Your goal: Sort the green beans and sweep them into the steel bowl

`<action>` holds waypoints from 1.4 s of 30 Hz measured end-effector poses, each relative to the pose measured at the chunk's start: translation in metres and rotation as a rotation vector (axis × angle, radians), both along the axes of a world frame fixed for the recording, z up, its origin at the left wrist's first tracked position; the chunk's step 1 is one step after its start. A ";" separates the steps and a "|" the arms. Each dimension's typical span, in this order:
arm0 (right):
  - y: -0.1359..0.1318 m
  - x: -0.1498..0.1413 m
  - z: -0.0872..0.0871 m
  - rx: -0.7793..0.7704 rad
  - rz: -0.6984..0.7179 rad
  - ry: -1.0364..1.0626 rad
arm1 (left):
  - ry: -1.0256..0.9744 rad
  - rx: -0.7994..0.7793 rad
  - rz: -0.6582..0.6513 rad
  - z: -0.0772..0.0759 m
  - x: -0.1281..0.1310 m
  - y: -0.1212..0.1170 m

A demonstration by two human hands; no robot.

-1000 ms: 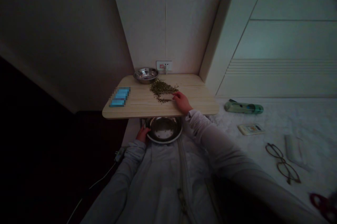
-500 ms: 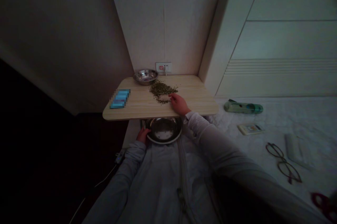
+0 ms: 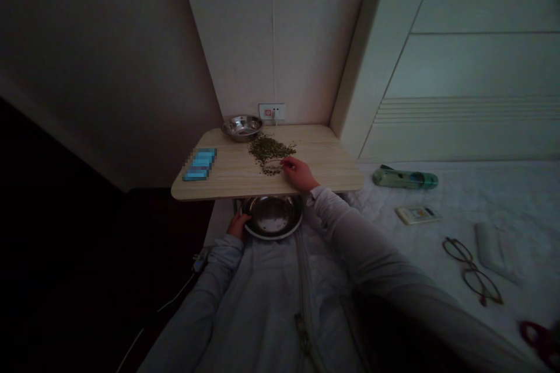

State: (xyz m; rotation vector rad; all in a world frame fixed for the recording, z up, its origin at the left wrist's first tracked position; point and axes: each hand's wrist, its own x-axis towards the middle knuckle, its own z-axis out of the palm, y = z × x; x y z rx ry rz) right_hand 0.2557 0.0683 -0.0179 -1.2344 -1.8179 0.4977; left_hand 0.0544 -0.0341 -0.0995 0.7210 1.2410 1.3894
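My left hand (image 3: 238, 226) is closed on the left rim of a steel bowl (image 3: 273, 218), which sits at my lap just under the front edge of a small wooden table (image 3: 223, 180). A few dark specks lie inside the bowl. Over the table, my right hand (image 3: 300, 173) has its fingers drawn together at the near side of a spread pile of small greenish grains (image 3: 269, 148). At its fingertips is something pale and thin, too dim to name. Loose grains lie scattered around it.
A second steel bowl (image 3: 242, 128) stands at the table's back left, near a wall socket (image 3: 272, 111). A phone (image 3: 200, 164) lies at left. On the bed are a green bottle-like case (image 3: 405, 178), a pale phone-like item (image 3: 417, 214), eyeglasses (image 3: 472, 271) and a red-handled object (image 3: 536, 335).
My right hand has shifted very slightly, and the grains near its fingertips lie a little differently. My left hand stays on the bowl's rim.
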 end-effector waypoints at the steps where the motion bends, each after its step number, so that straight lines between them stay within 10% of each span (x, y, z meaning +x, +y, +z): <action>1: 0.000 0.000 0.000 0.001 -0.004 0.010 | -0.013 -0.008 -0.009 -0.001 0.000 0.000; 42: -0.023 -0.024 0.001 -0.159 0.149 0.076 | -0.005 -0.088 0.058 0.015 0.003 -0.003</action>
